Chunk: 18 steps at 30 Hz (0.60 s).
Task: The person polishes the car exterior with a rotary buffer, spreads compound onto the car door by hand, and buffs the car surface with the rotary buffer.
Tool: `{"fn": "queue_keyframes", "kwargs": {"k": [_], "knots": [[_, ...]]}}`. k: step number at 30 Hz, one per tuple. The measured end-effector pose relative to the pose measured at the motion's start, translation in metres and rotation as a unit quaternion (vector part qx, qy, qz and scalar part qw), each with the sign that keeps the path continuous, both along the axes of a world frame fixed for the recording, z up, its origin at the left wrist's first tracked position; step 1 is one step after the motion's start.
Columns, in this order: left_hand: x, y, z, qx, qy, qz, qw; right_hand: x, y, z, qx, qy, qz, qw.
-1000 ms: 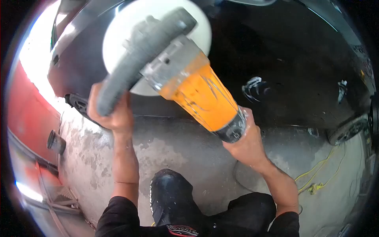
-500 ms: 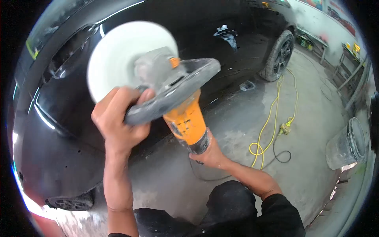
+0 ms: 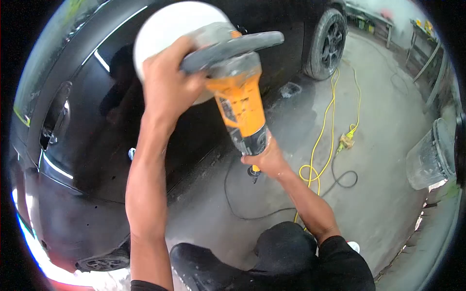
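An orange and grey power polisher with a round white pad is held up against the side of a glossy black car. My left hand is wrapped round the grey loop handle near the pad. Lower down, my right hand grips the black rear end of the polisher's body. The pad covers part of the car's panel, and the face touching the panel is hidden.
A yellow cable and a dark cord lie on the concrete floor, joined at a plug. At the right stands a clear bucket. The car's wheel and a bench are farther back.
The polisher and both hands have moved up and slightly right, along the panel. The view has shifted, showing more of the car's door handle at the left.
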<state>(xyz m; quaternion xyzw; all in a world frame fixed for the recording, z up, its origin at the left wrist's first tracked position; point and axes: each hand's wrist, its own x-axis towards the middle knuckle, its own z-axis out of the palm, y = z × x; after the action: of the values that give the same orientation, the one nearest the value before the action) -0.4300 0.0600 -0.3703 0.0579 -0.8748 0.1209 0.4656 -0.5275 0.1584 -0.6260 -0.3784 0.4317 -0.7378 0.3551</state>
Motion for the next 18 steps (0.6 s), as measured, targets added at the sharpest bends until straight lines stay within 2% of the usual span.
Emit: {"fn": "queue_keyframes", "kwargs": {"k": [1,4,6,8,9,10,13,17,18], "knots": [[0.015,0.003,-0.011,-0.011,0.011,0.027,1.000,0.006,0.004,-0.008,0.006,0.010,0.009,1.000],[0.062,0.023,-0.045,-0.052,-0.013,0.085,0.995,0.037,-0.003,-0.075,0.049,0.078,0.029,0.995],[0.082,0.028,-0.073,0.022,-0.011,0.082,0.996,0.056,0.009,-0.091,0.099,0.129,0.060,0.985],[0.084,0.032,-0.094,0.040,-0.054,0.067,0.995,0.070,0.017,-0.112,0.071,0.048,0.102,0.991],[0.082,0.034,-0.103,0.040,-0.077,0.063,0.994,0.077,0.019,-0.125,0.057,0.010,0.123,0.991],[0.076,0.032,-0.110,0.043,-0.101,0.052,0.993,0.086,0.022,-0.139,0.070,-0.026,0.099,0.992],[0.046,0.020,-0.125,0.070,-0.158,0.040,0.984,0.085,0.024,-0.163,0.109,-0.016,0.073,0.991],[-0.020,-0.003,-0.139,0.048,-0.186,0.011,0.981,0.057,0.021,-0.162,0.133,-0.088,0.059,0.985],[-0.038,-0.011,-0.143,0.046,-0.195,0.007,0.980,0.051,0.021,-0.158,0.136,-0.064,-0.006,0.989]]}}
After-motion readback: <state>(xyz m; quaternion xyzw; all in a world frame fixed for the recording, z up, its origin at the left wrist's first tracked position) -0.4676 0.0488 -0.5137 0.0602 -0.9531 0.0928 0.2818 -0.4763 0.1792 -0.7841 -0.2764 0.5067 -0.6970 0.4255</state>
